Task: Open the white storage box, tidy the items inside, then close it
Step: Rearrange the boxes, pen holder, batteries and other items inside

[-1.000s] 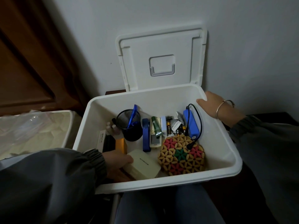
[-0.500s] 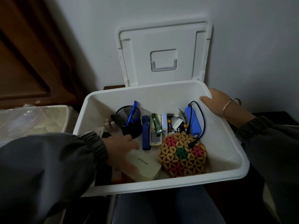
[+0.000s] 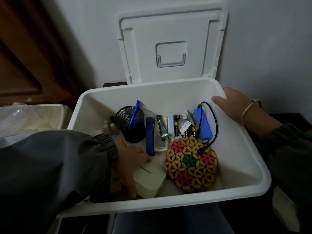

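The white storage box (image 3: 239,159) stands open on my lap, its lid (image 3: 170,43) leaning upright against the wall behind. My left hand (image 3: 130,159) is inside at the front left, gripping a cream rectangular case (image 3: 149,180). My right hand (image 3: 231,103) holds the box's right rim. Inside lie a round beaded mat (image 3: 189,164), a black mesh pen cup (image 3: 130,123) with a blue pen, a blue stapler (image 3: 150,135), a white remote (image 3: 160,142), a green tube (image 3: 161,126), loose batteries (image 3: 184,130) and a blue power bank (image 3: 202,126) with a black cable.
A cream bin with a clear plastic bag (image 3: 28,117) stands to the left of the box. A brown wooden door (image 3: 25,53) is at the far left. An orange item (image 3: 115,182) lies under my left wrist. My knees are below the box.
My left hand has slid over the top of the cream case and taken hold of it. My view has come closer to the box. The right hand has stayed on the rim.
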Tool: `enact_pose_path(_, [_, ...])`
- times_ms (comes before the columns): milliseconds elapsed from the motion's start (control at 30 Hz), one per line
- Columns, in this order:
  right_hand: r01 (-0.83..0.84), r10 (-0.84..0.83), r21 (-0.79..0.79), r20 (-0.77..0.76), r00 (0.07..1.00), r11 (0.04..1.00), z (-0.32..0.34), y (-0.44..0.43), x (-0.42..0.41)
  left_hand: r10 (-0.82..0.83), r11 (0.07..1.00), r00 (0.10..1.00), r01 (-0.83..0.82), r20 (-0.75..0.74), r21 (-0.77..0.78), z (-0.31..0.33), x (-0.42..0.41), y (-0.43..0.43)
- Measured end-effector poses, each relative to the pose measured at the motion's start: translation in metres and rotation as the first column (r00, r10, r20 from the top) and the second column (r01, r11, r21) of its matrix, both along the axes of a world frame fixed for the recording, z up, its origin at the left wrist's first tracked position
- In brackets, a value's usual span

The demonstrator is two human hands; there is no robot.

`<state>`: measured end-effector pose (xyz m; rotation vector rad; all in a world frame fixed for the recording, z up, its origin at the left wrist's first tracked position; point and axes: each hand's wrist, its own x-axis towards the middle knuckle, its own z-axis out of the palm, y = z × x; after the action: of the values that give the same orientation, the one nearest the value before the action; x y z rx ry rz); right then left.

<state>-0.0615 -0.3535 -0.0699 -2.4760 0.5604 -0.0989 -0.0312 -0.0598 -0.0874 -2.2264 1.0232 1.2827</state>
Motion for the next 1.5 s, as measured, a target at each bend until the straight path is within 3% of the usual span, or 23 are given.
enact_pose_path(67, [-0.005,0.005,0.003,0.012,1.0,1.0,0.0,0.0,0.0,-0.012,1.0,0.995,0.014,0.099,-0.022,-0.006,-0.001,0.004])
enact_pose_path(133, [-0.009,0.009,0.003,0.019,1.0,1.0,-0.001,-0.001,0.0,-0.035,0.998,0.995,0.039,0.09,-0.041,-0.01,0.002,0.008])
enact_pose_path(300, [-0.009,0.009,-0.009,0.026,1.0,1.0,-0.003,-0.002,0.0,0.026,0.976,0.967,0.03,0.255,-0.214,-0.028,-0.007,0.022])
enact_pose_path(467, [0.005,-0.005,0.003,0.037,0.999,1.0,-0.003,-0.003,-0.001,0.075,0.975,0.912,0.018,0.402,-0.222,-0.046,-0.021,0.024])
enact_pose_path(767, [0.017,-0.017,0.004,0.045,0.999,1.0,-0.002,-0.002,-0.002,0.06,0.983,0.893,0.026,0.445,-0.184,-0.041,-0.026,0.019])
enact_pose_path(833, [0.019,-0.019,0.011,0.048,0.999,1.0,-0.001,-0.001,-0.003,0.048,0.968,0.887,0.072,0.458,-0.242,-0.035,-0.028,0.017])
enact_pose_path(933, [0.019,-0.02,0.02,0.058,0.998,1.0,-0.001,-0.001,-0.003,0.093,0.837,0.954,0.08,0.286,-0.541,-0.026,-0.033,0.01])
enact_pose_path(1000, [0.021,-0.023,0.023,0.052,0.998,1.0,-0.001,0.0,-0.004,0.041,0.778,0.992,0.043,0.119,-0.626,-0.02,-0.038,0.003])
enact_pose_path(1067, [0.02,-0.022,0.029,0.049,0.999,0.999,0.0,0.0,-0.004,-0.005,0.797,1.0,0.004,0.001,-0.605,-0.023,-0.044,-0.005])
enact_pose_path(1133, [0.011,-0.013,0.036,0.06,0.998,0.999,0.001,0.001,-0.004,0.05,0.792,0.998,-0.058,-0.03,-0.608,-0.03,-0.048,-0.012])
enact_pose_path(1233, [0.0,-0.002,0.039,0.062,0.998,0.999,0.002,0.002,-0.005,0.306,0.7,0.951,-0.19,0.048,-0.689,-0.035,-0.043,-0.022])
enact_pose_path(1300, [0.002,-0.004,0.039,0.058,0.998,0.999,0.002,0.002,-0.005,0.442,0.667,0.897,-0.311,0.022,-0.677,-0.039,-0.038,-0.03])
enact_pose_path(1367, [0.0,-0.003,0.053,0.063,0.998,0.999,0.003,0.001,-0.005,0.5,0.686,0.865,-0.415,-0.026,-0.597,-0.042,-0.034,-0.038])
enact_pose_path(1500, [0.009,-0.013,0.058,0.068,0.998,0.998,0.001,0.0,-0.006,0.52,0.725,0.854,-0.457,-0.025,-0.515,-0.046,-0.034,-0.046])
